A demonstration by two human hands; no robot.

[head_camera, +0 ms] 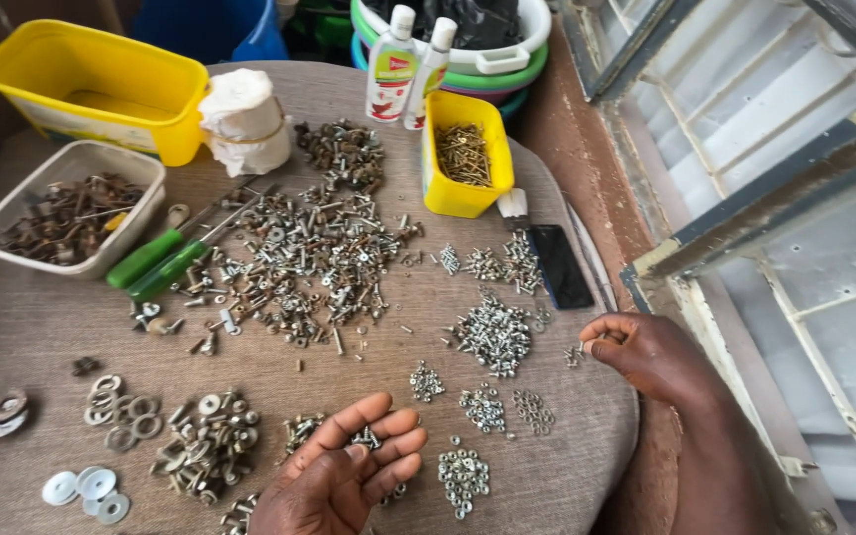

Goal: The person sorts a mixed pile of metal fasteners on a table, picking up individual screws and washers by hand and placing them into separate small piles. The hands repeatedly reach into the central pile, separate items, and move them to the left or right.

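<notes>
Head view: left hand (pixel 344 476) lies palm up on brown surface (pixel 42 327), fingers loosely released, few small screws (pixel 364 437) resting on fingertips. Right hand (pixel 646 352) at surface edge, thumb and fingers pinched together; whether something is inside pinch, cannot tell. Sorted little piles of silver screws (pixel 492 335) and nuts (pixel 463 478) between hands; big mixed heap (pixel 309 263) farther off.

Judgement: screws are light, stiff, hard, smooth, roll easily; best taken by shank, between fingertips, few at once.
</notes>
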